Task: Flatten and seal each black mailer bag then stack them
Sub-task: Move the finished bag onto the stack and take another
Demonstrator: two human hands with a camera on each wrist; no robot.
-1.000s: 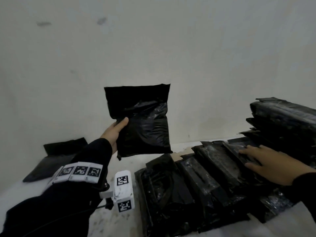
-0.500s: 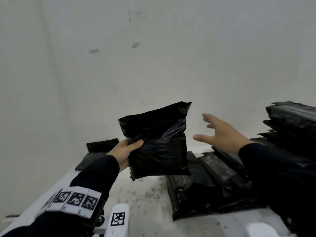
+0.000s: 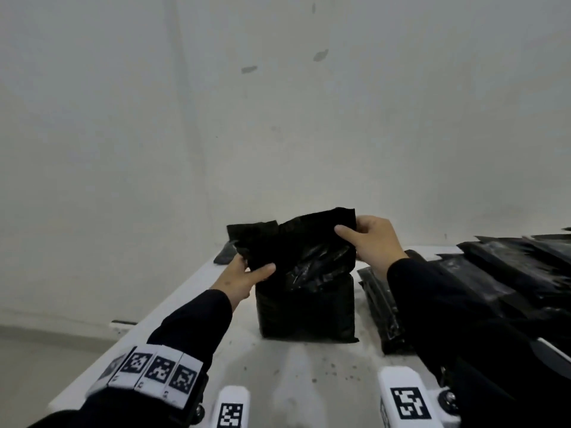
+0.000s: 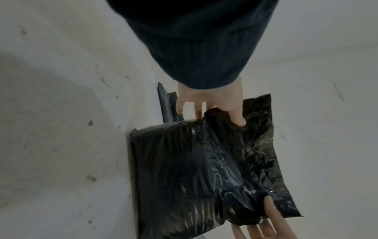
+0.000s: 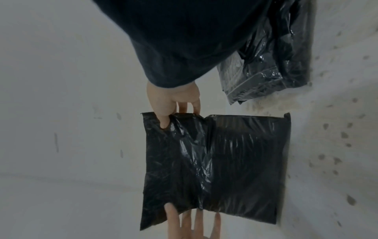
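A black mailer bag (image 3: pixel 306 307) stands with its lower half on the white table (image 3: pixel 302 381), and its upper half is bent toward me. My left hand (image 3: pixel 256 267) pinches the bag's left edge, thumb on the front. My right hand (image 3: pixel 352 233) pinches the upper right corner of its top flap. In the left wrist view the same bag (image 4: pixel 194 169) shows with my left thumb (image 4: pixel 267 207) on it and my right hand (image 4: pixel 210 103) at its far edge. The right wrist view shows the bag (image 5: pixel 214 161) between my right hand's fingers (image 5: pixel 169 215) and my left hand (image 5: pixel 174 100).
A pile of black mailer bags (image 3: pixel 500 273) covers the right side of the table, with a row of them (image 3: pixel 380 307) close to the held bag. One flat bag (image 3: pixel 227 253) lies at the far left, by the wall. The table's left edge runs diagonally.
The bag has come down from the air onto the table. My right hand left the pile on the right and took hold of the bag's top right corner.
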